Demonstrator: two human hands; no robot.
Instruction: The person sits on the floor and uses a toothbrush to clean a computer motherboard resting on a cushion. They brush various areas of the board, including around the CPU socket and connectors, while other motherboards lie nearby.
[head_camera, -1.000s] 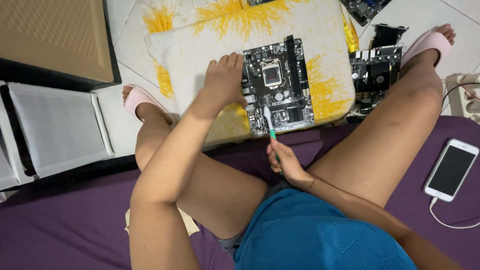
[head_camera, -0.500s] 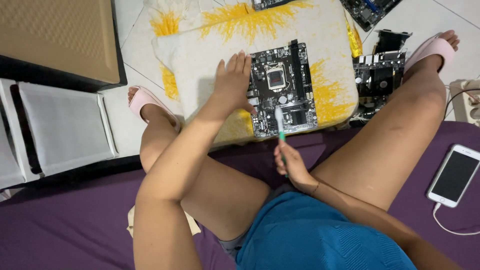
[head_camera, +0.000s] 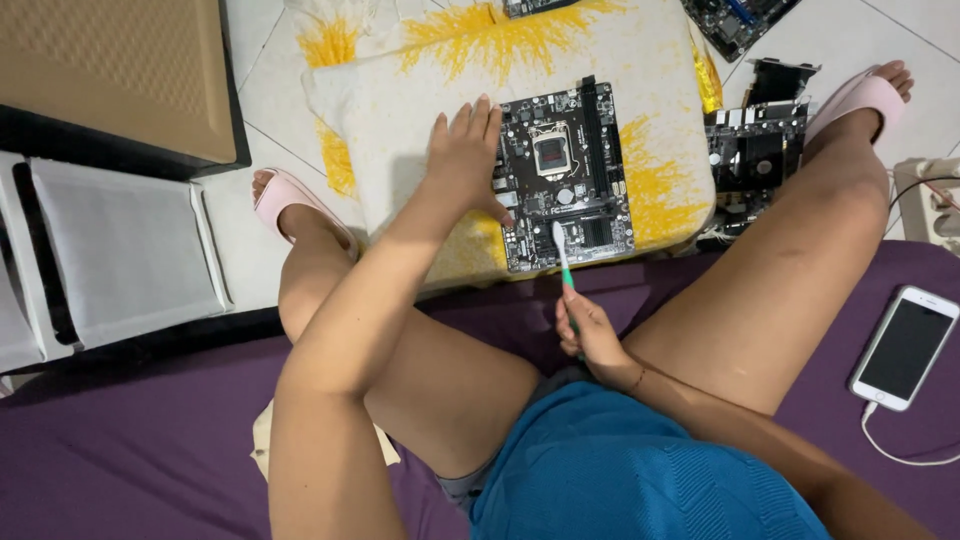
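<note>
Here the right hand (head_camera: 590, 335) pinches a green toothbrush (head_camera: 563, 258), its bristle head touching the near edge of the black motherboard (head_camera: 565, 175). The left hand (head_camera: 462, 160), fingers spread, presses flat at the board's left side (atop a white-and-yellow cloth (head_camera: 420, 80)). A white smartphone (head_camera: 905, 347) lies well apart on the purple bed (head_camera: 130, 470).

Pretty even, bright indoor light, no harsh glare. Soft shadows sit under the left hand (head_camera: 462, 160) and legs. Centre of frame is sharp, edges bend a bit from the wide lens.
</note>
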